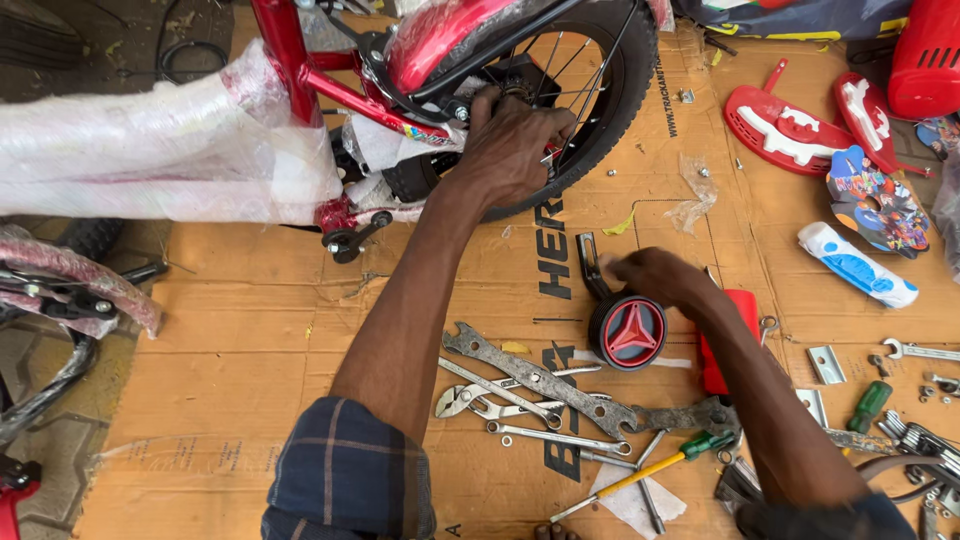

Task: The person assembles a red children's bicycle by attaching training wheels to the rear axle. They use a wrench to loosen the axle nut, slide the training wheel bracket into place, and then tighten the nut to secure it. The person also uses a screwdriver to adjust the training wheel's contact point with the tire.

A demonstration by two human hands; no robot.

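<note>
A red children's bicycle (pixel 300 70), partly in plastic wrap, lies over a cardboard sheet (pixel 250 380). My left hand (pixel 510 140) rests on the hub area of its black spoked rear wheel (pixel 610 90), fingers curled around parts at the axle. My right hand (pixel 650 275) is blurred and sits just above a small black training wheel with a red centre (pixel 630 332), at its black metal bracket (pixel 590 262). Whether the fingers grip the bracket is unclear.
Spanners, pliers and a long flat wrench (pixel 545 385) lie on the cardboard by my arms. A green-handled screwdriver (pixel 640 475) is lower right. Red and white plastic covers (pixel 780 125), a blue-white part (pixel 855 265) and loose bolts are at the right. Another wrapped frame (pixel 70 280) is at the left.
</note>
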